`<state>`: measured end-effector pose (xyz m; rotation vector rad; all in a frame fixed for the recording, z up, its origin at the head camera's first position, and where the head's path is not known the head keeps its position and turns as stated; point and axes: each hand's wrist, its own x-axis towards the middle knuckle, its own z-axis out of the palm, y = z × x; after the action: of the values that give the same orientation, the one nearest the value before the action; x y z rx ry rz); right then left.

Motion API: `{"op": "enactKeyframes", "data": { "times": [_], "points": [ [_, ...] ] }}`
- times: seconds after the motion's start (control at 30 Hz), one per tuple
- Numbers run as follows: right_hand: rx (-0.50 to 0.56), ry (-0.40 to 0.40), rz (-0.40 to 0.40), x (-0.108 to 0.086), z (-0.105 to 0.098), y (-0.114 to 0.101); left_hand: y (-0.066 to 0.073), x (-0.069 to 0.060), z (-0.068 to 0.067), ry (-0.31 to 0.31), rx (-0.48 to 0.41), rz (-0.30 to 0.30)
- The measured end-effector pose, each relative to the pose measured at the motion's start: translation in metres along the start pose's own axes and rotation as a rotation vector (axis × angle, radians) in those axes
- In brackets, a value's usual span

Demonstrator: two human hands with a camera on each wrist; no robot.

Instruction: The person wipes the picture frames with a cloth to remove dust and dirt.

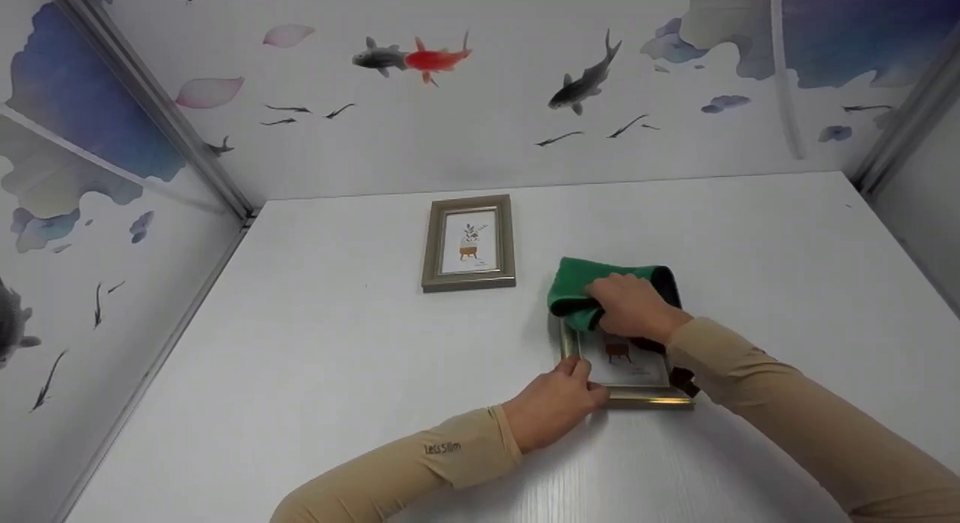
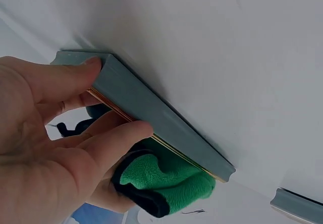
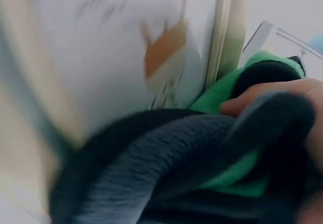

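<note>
My left hand [image 1: 553,403] has the near frame [image 1: 652,400] pinched at its lower left corner: fingers bent, thumb on the outer side, fingertips over the front edge in the left wrist view. My right hand [image 1: 634,309] is closed round a folded green cloth [image 1: 581,274], fingers curled into it, knuckles up. Cloth is green with a black side and edging; it lies over the top of the near frame, and a dark part runs down its right side. Near frame sits on the white surface [image 1: 337,358], in front of me and a bit right; can't tell if it's flat or slightly raised.

Inside the near frame: a print [image 1: 645,369] of a brown pot on legs, its upper part hidden by cloth and right hand. Blurry in the right wrist view, but orange-brown and white pot visible.

Second frame [image 1: 433,245] is on the same surface, farther back and left, apart from cloth and hands. It holds a white picture [image 1: 470,238] of a leafy plant in a legged pot. Tan sleeves on both arms. Fish-patterned panel [image 1: 480,133] behind.
</note>
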<state>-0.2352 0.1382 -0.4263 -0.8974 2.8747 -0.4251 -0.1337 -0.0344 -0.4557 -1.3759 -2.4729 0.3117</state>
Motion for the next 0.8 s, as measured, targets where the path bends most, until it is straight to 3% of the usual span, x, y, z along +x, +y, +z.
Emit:
{"op": "enactKeyframes", "data": {
  "times": [0.17, 0.3, 0.43, 0.57, 0.8],
  "points": [
    [0.106, -0.046, -0.104, -0.003, 0.003, 0.004, -0.001, 0.002, -0.001, -0.02, -0.047, 0.001],
    [0.093, -0.102, -0.184, -0.011, 0.001, 0.011, -0.002, 0.001, -0.001, -0.036, -0.077, -0.014],
    [-0.051, -0.109, -0.253, -0.022, -0.001, 0.02, -0.002, 0.0, -0.001, -0.028, -0.09, -0.028],
    [-0.236, -0.044, -0.274, -0.034, -0.003, 0.027, -0.001, 0.001, -0.001, -0.002, -0.048, -0.024],
    [-0.461, 0.002, -0.132, -0.05, -0.004, 0.016, -0.001, 0.0, -0.002, -0.015, 0.001, -0.025]
  ]
}}
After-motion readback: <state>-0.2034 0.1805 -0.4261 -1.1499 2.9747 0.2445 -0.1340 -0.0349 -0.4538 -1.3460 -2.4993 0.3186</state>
